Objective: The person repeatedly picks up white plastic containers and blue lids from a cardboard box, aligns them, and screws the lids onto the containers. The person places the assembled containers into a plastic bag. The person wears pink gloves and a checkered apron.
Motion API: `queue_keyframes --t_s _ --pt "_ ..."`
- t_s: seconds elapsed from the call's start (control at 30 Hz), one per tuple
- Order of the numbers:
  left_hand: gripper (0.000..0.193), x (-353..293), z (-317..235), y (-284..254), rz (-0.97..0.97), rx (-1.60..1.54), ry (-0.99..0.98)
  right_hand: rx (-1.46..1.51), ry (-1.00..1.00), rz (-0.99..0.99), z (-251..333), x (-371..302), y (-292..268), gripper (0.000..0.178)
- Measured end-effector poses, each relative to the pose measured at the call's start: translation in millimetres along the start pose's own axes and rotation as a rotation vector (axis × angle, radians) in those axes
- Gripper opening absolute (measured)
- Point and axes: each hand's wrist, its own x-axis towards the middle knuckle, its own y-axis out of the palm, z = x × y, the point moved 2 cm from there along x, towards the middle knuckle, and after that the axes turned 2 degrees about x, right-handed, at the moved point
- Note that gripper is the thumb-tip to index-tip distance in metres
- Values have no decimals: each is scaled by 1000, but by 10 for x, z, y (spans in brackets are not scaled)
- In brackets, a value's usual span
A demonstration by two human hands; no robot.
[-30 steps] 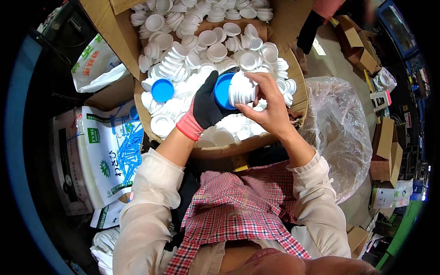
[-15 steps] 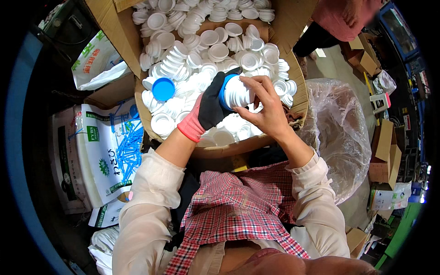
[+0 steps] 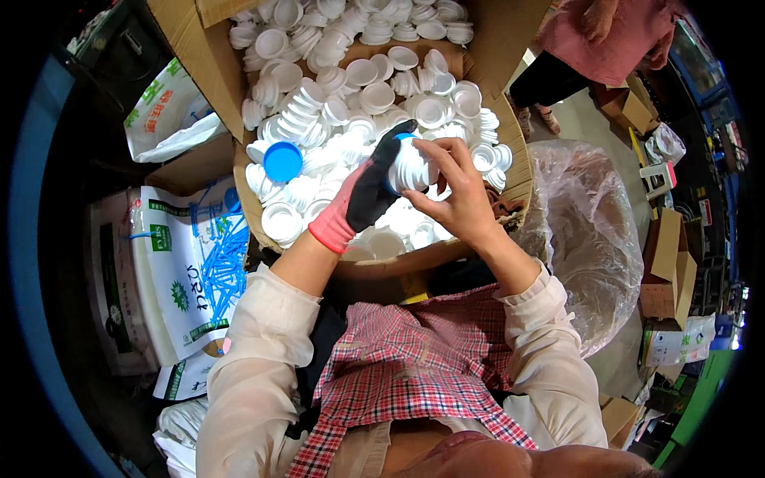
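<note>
My left hand (image 3: 370,196), in a pink and black glove, is wrapped round a stack of white plastic lids (image 3: 413,167). A strip of blue shows at the stack's glove side, mostly hidden by the hand and the lids. My bare right hand (image 3: 464,199) grips the same stack from the right, thumb below and fingers above. Both hands are over a cardboard box (image 3: 522,163) heaped with white lids (image 3: 299,119), many nested in short rows. A round blue lid (image 3: 283,162) lies on the heap left of my glove.
Thin blue plastic pieces (image 3: 223,259) lie on a printed white sack (image 3: 171,275) at the left. A large clear plastic bag (image 3: 594,239) stands right of the box. Farther right are open cardboard boxes (image 3: 668,267). Another person in a pink top (image 3: 621,40) stands at the upper right.
The stack has turned slightly in my hands, and less blue shows at its glove side. More of the other person has come into view at the upper right.
</note>
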Motion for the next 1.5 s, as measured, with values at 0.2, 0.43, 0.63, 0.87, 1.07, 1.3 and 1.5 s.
queue_keyframes --t_s 0.2,0.43,0.63,0.87,1.07,1.3,1.5 --pt "66 -44 -151 262 8 612 221 207 54 -144 -304 -36 -98 70" --pt "67 108 231 147 -73 642 196 433 393 -469 -573 144 197 55" --pt "55 5 418 64 -287 1252 343 306 332 -501 -600 156 114 60" --pt "49 113 431 -76 -240 797 273 431 319 -249 -698 209 114 44" --pt "46 201 304 -426 -163 548 184 325 432 -5 -1174 257 -86 60" --pt "37 216 -162 -732 -401 702 143 -33 748 -80 -2033 -121 -390 71" --pt "36 381 332 -641 -290 2107 128 -552 819 110 -2253 -294 -272 64"
